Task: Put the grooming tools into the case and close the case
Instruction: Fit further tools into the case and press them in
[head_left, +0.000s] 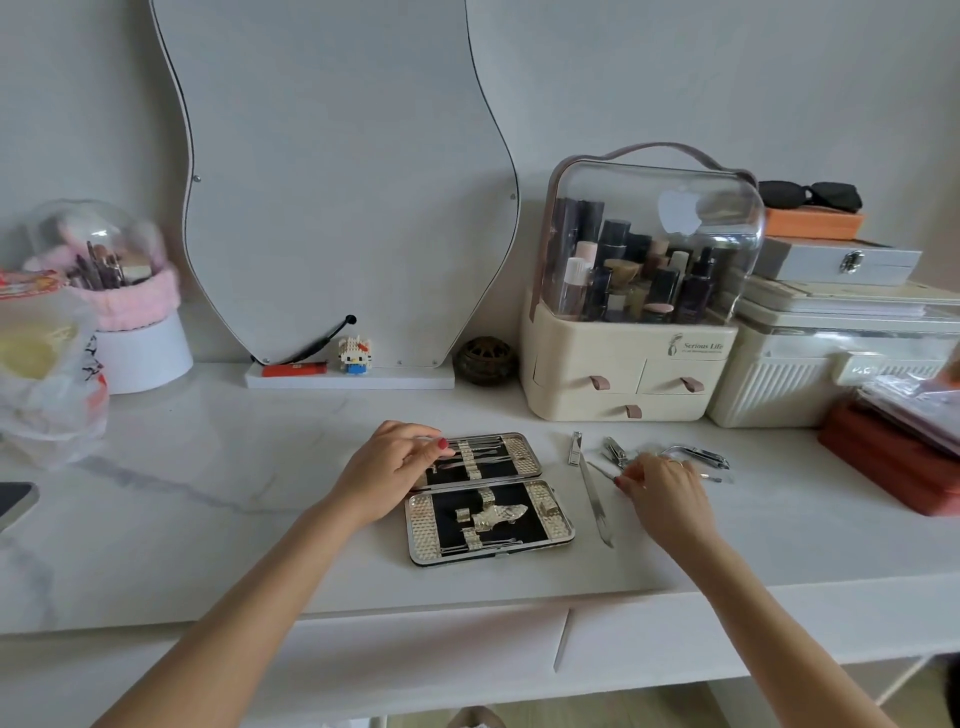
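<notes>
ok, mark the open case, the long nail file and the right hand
open case (556, 526): head view, right rim of the near half.
long nail file (592, 491): head view, mid-blade.
right hand (662, 486): head view, back of hand.

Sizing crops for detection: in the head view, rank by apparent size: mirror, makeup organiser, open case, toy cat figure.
1. mirror
2. makeup organiser
3. open case, though nearer the camera
4. toy cat figure

two bare forearms, no sleeves anywhere up to the frame edge. left hand (387, 470) has red polish on the thumbnail, the one nail that shows clearly. right hand (662, 491) also has red polish on a fingertip nail, and a thin ring on one finger. no watch, bracelet or glove seen on either wrist.
</notes>
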